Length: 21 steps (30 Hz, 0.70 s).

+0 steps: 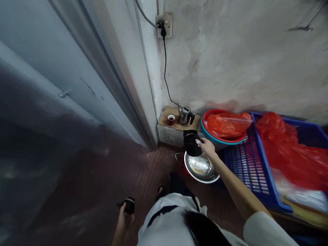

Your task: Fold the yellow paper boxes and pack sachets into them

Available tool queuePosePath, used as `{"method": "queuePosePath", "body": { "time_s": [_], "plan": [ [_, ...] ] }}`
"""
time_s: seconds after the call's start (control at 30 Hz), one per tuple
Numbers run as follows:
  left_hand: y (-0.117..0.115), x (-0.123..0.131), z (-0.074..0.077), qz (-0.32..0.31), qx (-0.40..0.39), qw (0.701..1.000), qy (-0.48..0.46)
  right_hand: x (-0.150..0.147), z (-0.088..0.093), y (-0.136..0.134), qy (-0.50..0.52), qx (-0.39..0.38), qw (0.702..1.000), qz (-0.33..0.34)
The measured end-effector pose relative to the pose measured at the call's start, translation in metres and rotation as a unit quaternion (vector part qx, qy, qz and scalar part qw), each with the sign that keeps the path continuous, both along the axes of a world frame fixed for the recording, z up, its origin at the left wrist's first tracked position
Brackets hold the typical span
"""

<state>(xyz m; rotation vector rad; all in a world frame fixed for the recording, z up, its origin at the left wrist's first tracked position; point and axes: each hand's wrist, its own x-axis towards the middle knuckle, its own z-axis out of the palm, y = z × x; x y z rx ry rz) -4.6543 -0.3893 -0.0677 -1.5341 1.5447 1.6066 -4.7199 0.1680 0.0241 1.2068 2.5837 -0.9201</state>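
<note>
Black pot [191, 142]: just right of centre frame, held off the floor, its mouth open upward, directly above the far rim of the steel bowl.
Right hand [207, 147]: reaches in from the lower right, fingers closed on the pot's right side, thumb at the rim; a firm hold with no gap showing.
Left hand [123, 215]: low at bottom centre-left, curled shut around a small dark round object [130, 205]; what that object is cannot be told.
Door [64, 68]: grey-blue, fills the upper left of the frame, with a small latch on its face.
Wall [243, 61]: rough, stained plaster across the upper right.
Floor [102, 177]: dark reddish-brown, lower left to centre.
Blue crate [263, 177]: slatted plastic, right side of the frame, holding a crumpled red bag [294, 153].
Red basin [205, 119]: nested in a teal one, right of centre against the wall, with a second red bag [228, 124] inside.
Steel bowl [215, 178]: on the floor below the pot, just beside the crate's near-left corner.
White basket [169, 136]: upside down in the corner at centre, a wooden board [166, 112] on top.
Kettle [185, 115]: metal, stands on the board's right end.
Cord [165, 68]: black, runs from the kettle up to the socket [165, 25] at top centre.
Cup [171, 119]: small, red, on the board left of the kettle.
</note>
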Motion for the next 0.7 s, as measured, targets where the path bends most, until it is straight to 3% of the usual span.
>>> {"method": "queuePosePath", "body": {
  "time_s": [0.13,0.27,0.47,0.7],
  "plan": [
    [0.029,-0.070,-0.005,0.028,0.044,0.998,0.022,-0.072,-0.005,0.023,-0.016,0.023,0.999,0.031],
    [0.077,-0.115,-0.003,0.064,0.070,0.994,0.047,-0.139,-0.015,0.042,-0.039,0.032,0.996,0.074],
    [0.143,-0.165,0.005,0.111,0.104,0.986,0.063,-0.220,-0.028,0.060,-0.092,0.033,0.986,0.135],
    [0.173,-0.198,0.006,0.117,0.124,0.983,0.060,-0.281,-0.041,0.067,-0.155,0.030,0.971,0.179]
  ]
}}
